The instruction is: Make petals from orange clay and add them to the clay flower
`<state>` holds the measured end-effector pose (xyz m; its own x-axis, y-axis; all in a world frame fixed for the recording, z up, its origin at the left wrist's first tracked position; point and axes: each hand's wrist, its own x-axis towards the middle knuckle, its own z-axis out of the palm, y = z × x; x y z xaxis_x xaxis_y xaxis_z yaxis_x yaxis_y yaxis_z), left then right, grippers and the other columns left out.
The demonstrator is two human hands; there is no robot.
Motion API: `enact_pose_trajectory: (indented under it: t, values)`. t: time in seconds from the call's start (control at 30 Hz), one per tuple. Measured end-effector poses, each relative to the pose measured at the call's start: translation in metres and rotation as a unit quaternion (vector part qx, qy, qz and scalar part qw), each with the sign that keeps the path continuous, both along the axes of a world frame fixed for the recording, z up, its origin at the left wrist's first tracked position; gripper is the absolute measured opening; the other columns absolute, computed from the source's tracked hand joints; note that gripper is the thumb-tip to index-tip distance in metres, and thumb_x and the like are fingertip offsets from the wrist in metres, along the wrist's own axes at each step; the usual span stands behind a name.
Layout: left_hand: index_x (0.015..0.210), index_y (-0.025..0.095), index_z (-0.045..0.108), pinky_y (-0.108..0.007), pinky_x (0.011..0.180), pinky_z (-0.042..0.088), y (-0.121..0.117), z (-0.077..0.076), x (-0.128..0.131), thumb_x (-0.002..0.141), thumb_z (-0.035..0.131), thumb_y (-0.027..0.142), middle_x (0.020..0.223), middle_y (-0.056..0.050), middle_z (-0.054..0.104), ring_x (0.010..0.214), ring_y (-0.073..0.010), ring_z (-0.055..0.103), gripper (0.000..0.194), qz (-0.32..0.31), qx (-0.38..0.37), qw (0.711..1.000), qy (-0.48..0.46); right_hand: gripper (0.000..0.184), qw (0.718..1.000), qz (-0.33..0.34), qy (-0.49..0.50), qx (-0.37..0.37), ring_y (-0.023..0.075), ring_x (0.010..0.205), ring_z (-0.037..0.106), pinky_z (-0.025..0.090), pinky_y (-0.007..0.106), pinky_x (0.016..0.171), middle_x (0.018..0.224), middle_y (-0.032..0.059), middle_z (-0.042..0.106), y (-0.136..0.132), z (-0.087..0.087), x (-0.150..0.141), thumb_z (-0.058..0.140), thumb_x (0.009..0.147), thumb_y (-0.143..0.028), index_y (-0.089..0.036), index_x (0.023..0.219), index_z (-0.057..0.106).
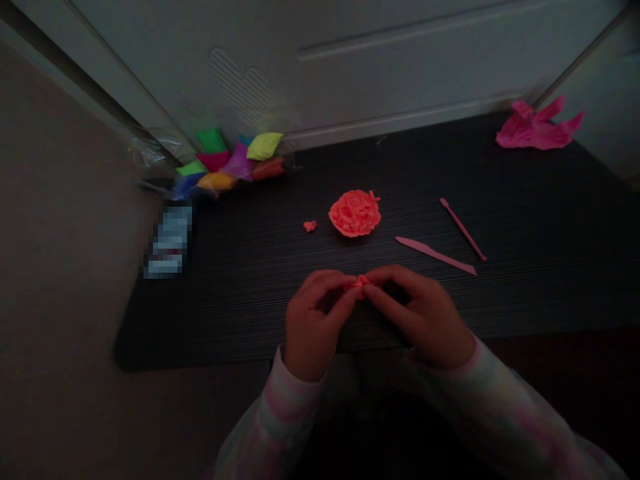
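Between the fingertips of both hands is a small piece of bright coral-pink modelling clay (361,285). My left hand (320,320) pinches it from the left with thumb and fingers. From the other side my right hand (425,310) pinches the same piece. Just beyond them on the dark table sits a round, bowl-like clay shape (355,215) of the same colour, filled with small clay bits, one stub jutting up at its right rim. Left of it lies a little loose clay lump (310,227).
A pink modelling knife (435,255) and a thin pink stick tool (463,229) lie right on the dark table (240,313). Several coloured clay packets (235,160) in clear plastic sit back left, near a blurred-out phone-like object (170,240). Crumpled pink wrapping (537,127) lies back right.
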<state>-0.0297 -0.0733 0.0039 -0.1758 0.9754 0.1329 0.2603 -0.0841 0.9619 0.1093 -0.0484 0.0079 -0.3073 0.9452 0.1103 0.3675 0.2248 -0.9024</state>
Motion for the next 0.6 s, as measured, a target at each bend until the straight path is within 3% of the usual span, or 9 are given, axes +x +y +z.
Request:
enact_pose_trajectory:
  t: [0.27,0.6]
  values:
    - [0.082,0.020,0.063,-0.022,0.067,0.048,-0.0012,-0.0033,0.0017,0.071,0.062,0.017,0.080,0.000,0.061,0.074,-0.0104,0.058,0.012,0.014,-0.005,1.000,-0.013,0.008,1.000,0.005,-0.009,0.006,0.0115,0.064,0.056,0.044,0.024,0.060,0.072,-0.0007,0.063,0.0005,0.0000,0.0003,0.056,0.077,-0.024,-0.019,0.081,0.061]
    - [0.076,0.020,0.065,-0.023,0.068,0.048,-0.0004,-0.0017,0.0034,0.070,0.063,0.017,0.078,0.000,0.062,0.074,-0.0108,0.057,0.007,0.038,0.018,0.999,0.019,0.010,1.000,-0.016,0.020,0.015,0.0135,0.075,0.060,0.046,0.026,0.067,0.081,0.0010,0.065,-0.0012,-0.0021,-0.0023,0.053,0.078,-0.020,-0.020,0.086,0.060]
